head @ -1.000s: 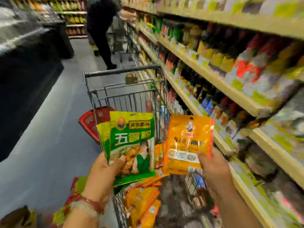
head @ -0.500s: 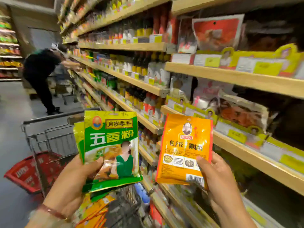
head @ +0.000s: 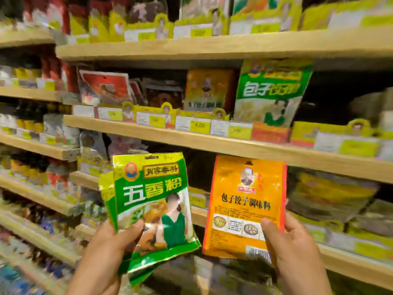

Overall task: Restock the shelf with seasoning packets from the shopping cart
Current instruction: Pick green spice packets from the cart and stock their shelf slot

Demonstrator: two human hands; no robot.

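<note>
Left hand [head: 106,254] grips green packets [head: 152,201]; right hand [head: 295,250] grips orange packet [head: 244,201], below shelf edge [head: 212,143].

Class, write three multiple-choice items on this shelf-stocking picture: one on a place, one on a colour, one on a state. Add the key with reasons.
1. Where does the matching orange packet on the shelf stand?
A. On the shelf above the held packets
B. On the floor
C. In a basket

2. What colour are the packets in the left hand?
A. Blue
B. Green
C. White

3. How is the orange packet held?
A. Lying loose on a shelf
B. Pinched in the right hand
C. Torn in two

Key: 1 A, it stands behind the price tags; 2 B, the green packets show it; 3 B, the thumb lies over its front.
</note>
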